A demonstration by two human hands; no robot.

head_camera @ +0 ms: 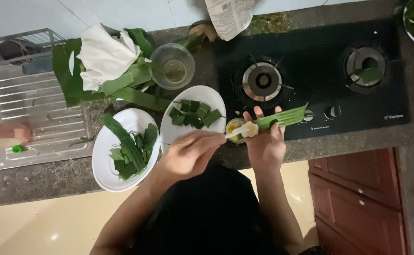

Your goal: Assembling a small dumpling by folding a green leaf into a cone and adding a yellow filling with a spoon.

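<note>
Just right of the frame's centre, the right hand (267, 144) lies open, palm up, under a thin, floppy, easily torn leaf strip (282, 116), best cradled from beneath, while the left hand (190, 152) pinches a small white spoon (242, 131) over it.

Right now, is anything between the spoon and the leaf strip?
Nothing visible. The left hand holds the white spoon with its tip right at the green leaf strip, which lies across the right hand.
</note>
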